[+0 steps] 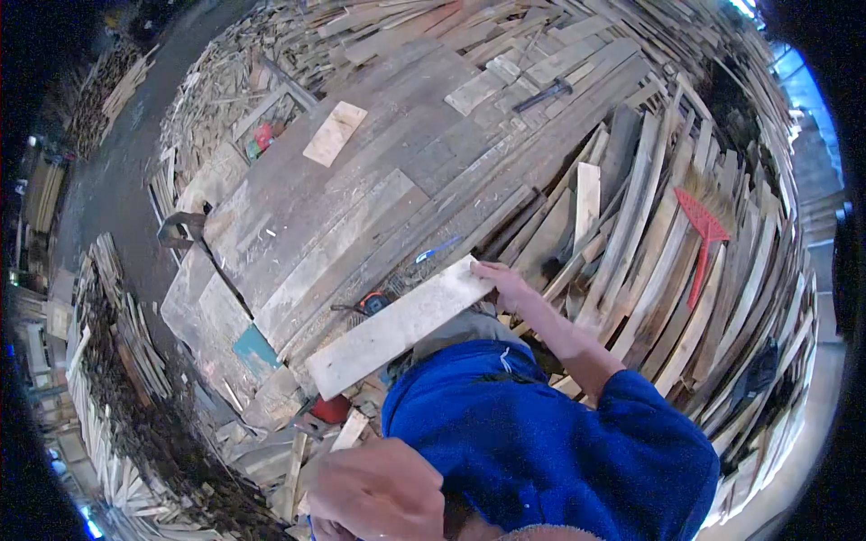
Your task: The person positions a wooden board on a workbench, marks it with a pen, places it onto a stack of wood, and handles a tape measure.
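In the head view, my right hand (507, 284) grips the far right end of a pale wooden board (401, 326), its fingers closed over the edge. The board lies aslant in front of my waist, along the near side of the plank-topped table (343, 216). Close to the camera at the lower left, my left hand (374, 487) appears large and blurred. Its fingers cannot be made out, and nothing shows in it. Just beyond the board sit a black and orange tape measure (373, 303) and a thin blue tool (438, 250).
A short pale board (335, 133) lies on the table, with a dark hammer-like tool (543, 96) farther off. Wood strips (645, 234) are stacked at the right, a red brush (704, 225) on them. A dark metal piece (183, 230) stands at the table's left edge.
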The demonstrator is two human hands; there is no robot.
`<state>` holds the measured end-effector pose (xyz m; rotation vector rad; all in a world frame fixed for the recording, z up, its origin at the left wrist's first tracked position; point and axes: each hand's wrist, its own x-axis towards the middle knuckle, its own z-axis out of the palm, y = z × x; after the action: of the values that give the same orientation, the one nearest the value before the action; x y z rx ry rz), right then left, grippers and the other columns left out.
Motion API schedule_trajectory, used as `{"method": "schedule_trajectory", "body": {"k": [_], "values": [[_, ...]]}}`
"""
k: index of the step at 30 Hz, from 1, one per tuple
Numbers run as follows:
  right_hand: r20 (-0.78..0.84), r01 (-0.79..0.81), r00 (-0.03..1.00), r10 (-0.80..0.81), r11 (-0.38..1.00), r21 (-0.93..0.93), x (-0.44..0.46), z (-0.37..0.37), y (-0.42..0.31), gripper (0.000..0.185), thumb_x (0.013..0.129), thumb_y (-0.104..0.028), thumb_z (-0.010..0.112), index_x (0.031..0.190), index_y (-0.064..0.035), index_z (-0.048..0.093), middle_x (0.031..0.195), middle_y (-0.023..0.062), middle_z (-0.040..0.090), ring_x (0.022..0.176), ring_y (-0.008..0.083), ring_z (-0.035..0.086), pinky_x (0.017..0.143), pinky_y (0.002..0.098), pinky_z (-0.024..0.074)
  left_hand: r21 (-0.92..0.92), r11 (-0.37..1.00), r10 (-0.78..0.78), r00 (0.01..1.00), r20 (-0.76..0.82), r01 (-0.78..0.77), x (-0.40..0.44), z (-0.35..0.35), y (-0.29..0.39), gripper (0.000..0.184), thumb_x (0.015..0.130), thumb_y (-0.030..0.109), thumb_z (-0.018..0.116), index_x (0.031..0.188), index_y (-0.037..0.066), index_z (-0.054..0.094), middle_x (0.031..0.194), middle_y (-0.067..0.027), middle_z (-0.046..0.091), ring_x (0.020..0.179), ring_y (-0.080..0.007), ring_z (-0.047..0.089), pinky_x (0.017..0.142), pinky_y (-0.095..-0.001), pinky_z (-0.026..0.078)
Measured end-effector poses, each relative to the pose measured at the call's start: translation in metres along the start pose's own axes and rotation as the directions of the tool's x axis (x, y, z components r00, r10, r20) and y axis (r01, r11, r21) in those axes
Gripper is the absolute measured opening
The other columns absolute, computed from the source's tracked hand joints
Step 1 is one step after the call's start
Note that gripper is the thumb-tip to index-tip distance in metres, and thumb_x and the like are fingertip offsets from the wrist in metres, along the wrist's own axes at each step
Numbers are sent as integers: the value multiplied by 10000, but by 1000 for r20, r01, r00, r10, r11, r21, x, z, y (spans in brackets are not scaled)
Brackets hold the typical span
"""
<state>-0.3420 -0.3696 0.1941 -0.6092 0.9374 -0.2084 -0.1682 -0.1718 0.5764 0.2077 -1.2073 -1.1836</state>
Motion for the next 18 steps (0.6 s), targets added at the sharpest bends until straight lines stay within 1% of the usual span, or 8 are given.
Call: {"method": "schedule_trajectory", "body": {"k": [1,2,3,5,7,8,12,18], "values": [[-22,-6,1000,7,999,38,-4,3,-1,275,957,-288,715,1083,-44,713,981,23,719,881,149,672,801,312,548,25,1000,-6,983,-186,11,0,15,-1,431,955,477,649,1002,51,694,707,-96,638,448,-179,504,415,-315,343],[-31,1,1000,-1,1000,17,-1,-1,2,280,952,-289,722,1087,-44,713,986,23,720,883,149,672,802,312,547,47,999,-6,931,-366,25,0,25,-1,497,1034,454,552,848,22,711,564,-82,623,376,-184,493,376,-321,323],[-41,8,999,-8,1000,-3,2,-5,5,285,947,-290,729,1092,-45,712,990,23,720,885,149,672,804,312,547,46,999,-4,933,-359,22,1,31,1,497,1034,454,552,848,22,711,564,-82,623,376,-184,493,376,-321,323],[-22,19,1000,-19,1000,9,-6,-3,2,318,934,-303,745,1111,-41,709,999,24,720,888,151,672,808,312,543,14,996,-68,873,-483,85,3,38,4,300,909,315,697,771,48,693,473,5,470,331,-146,368,362,-322,261],[-70,-32,997,34,999,33,-9,0,-1,352,917,-316,766,1135,-47,701,1003,21,718,904,149,671,812,324,545,2,997,-70,901,-428,78,2,23,2,301,909,317,702,781,45,692,495,-9,484,344,-158,383,369,-326,270],[-109,-11,994,11,1000,5,7,-5,7,340,908,-306,780,1144,-76,697,1000,15,718,889,153,676,790,351,560,-12,997,-73,922,-379,74,2,17,3,302,909,320,707,792,42,692,516,-23,499,358,-169,398,376,-330,279],[-81,-58,995,64,995,75,6,-1,4,329,905,-290,787,1156,-100,692,1006,17,717,885,163,684,777,372,571,-77,995,-79,978,-194,65,-4,-8,7,314,910,330,728,836,28,689,600,-79,557,412,-215,457,404,-346,316],[-112,-93,989,98,995,48,19,10,-2,237,956,-272,718,1119,-100,709,1054,31,732,930,182,704,785,391,593,-178,982,-57,997,55,66,-23,-56,19,347,911,346,759,901,7,686,726,-163,644,493,-284,545,447,-370,372]]}}
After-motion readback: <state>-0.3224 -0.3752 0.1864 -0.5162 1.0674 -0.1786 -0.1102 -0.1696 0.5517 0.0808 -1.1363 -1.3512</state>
